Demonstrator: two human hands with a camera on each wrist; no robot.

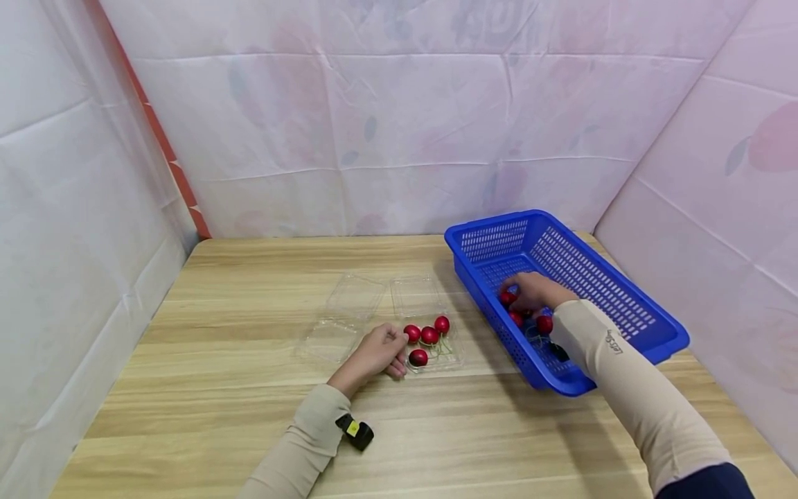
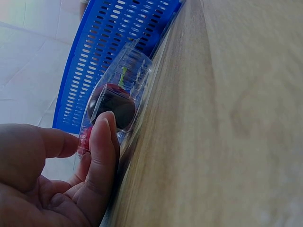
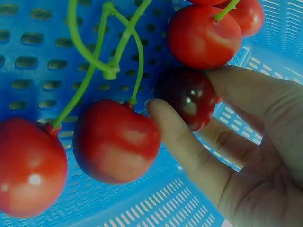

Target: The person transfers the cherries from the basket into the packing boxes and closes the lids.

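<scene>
White sheeting with faded fruit print is hanging around a wood-grain table (image 1: pixel 249 298). Blue basket (image 1: pixel 576 267), perforated, is sitting at the right, angled. Two clear hinged boxes are lying left of it, lids spread: near box (image 1: pixel 454 359) just beside the basket, far box (image 1: pixel 330 339) further left, next to the left hand (image 1: pixel 377 351).

Left hand is pinching the near box at its left edge, thumb and finger closed on the clear plastic. Four red cherries (image 1: pixel 429 335) with green stems are lying in that box, right of the left hand's fingertips, the closest ones almost at them.

Right hand (image 1: pixel 533 290) is reaching down inside the basket, fingers gripping a dark cherry (image 3: pixel 187 97) from both sides. That cherry is resting between fingertips, well apart from the left hand. More basket cherries (image 3: pixel 117 142) are lying around the right hand; one red cherry (image 3: pixel 204 37) is touching the dark one.

Beige sleeves (image 1: pixel 642 402) are covering both forearms; a black strap (image 1: pixel 358 433) is showing at the left wrist.
</scene>
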